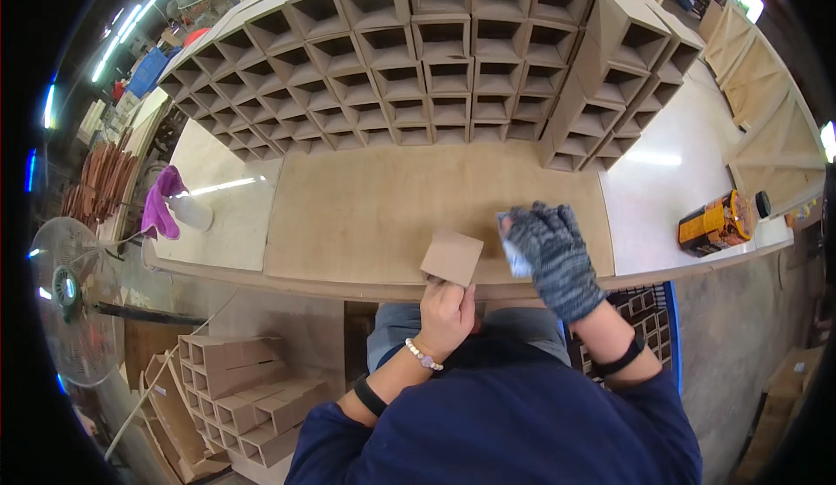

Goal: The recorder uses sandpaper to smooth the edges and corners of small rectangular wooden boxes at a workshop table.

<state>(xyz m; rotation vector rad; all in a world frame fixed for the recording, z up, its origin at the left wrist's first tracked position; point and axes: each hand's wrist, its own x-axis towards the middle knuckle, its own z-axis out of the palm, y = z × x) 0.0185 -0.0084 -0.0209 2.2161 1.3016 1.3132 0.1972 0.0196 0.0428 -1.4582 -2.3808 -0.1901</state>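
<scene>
Left hand [448, 318]: one, bare, beaded bracelet [424, 355] at the wrist; fingers clamped on the near part of a box [453, 257].

Box: one, brown, tilted, directly ahead of the left hand, at the near edge of the worktop [374, 215].

Right hand [556, 254]: one, in a grey knitted glove; fingers closed on a blue-and-white sheet [517, 257], material unclear.

Sheet: one, on the left side of the right hand, just beside the box and apart from it.

Stacked boxes [448, 106]: many, brown, in rows, well ahead of both hands; open ends facing them.

Jar [716, 224]: one, orange and black, well to the right of the right hand.

White cup [193, 213] and purple cloth [160, 206]: one each, touching, far left of the left hand.

Fan [71, 311]: one, farther left still.

Lower boxes [252, 398]: a pile, below and left of the left hand.

Blue crate [674, 333]: one, holding brown pieces, below and right of the right hand.
</scene>
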